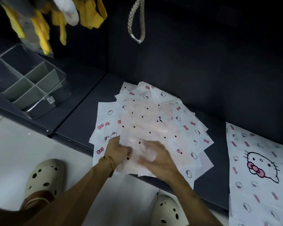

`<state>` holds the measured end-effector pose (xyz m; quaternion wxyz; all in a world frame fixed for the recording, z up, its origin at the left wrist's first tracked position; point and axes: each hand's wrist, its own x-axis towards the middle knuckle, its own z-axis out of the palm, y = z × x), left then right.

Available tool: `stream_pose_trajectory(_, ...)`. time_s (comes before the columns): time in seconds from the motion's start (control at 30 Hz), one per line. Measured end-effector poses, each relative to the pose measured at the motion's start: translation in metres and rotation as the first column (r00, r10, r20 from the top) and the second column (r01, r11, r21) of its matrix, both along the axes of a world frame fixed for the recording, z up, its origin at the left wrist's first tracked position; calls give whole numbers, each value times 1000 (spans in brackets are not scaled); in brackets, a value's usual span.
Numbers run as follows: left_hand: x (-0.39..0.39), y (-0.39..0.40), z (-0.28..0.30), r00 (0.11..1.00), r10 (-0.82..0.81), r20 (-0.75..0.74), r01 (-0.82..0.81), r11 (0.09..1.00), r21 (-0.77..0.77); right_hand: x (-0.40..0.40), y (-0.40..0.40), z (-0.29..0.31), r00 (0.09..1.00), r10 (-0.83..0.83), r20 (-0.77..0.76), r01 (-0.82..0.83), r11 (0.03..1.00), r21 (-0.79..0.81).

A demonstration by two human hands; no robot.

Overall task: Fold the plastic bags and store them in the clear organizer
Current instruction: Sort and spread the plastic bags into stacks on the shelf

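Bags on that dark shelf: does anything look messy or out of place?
Yes. The bags lie fanned in a crooked pile, corners pointing every way, some hanging over the shelf edge. One large bag lies apart on the right. The organizer looks empty.

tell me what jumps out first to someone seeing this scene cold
The eye lands on the fanned pile of plastic bags printed with cat faces and pink bows, spread on the dark shelf at centre, with the left hand and right hand working a pinkish dotted bag on top. To the left sits the clear organizer with grey dividers, and at the right edge lies a large bag bearing one big cat face.
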<state>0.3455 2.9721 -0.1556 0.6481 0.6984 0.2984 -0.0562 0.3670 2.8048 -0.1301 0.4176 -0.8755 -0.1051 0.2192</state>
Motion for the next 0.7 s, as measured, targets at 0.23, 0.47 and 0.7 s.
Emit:
stream_pose_trajectory(0.23, -18, -1, -1, 998, -13, 54, 26, 970, -242, 27, -15, -10, 614, -703, -358, 752, 659, -6)
stream_pose_trajectory(0.47, -12, -6, 8, 998, 57, 31, -50, 978, -204, 22, -42, -13, 748, -535, -393, 643, 732, 226)
stream_pose_trajectory(0.7, -14, -6, 14, 979, -163, 125, 190, 950, -246, 11, -22, 4, 921, -165, -354, 299, 880, 369)
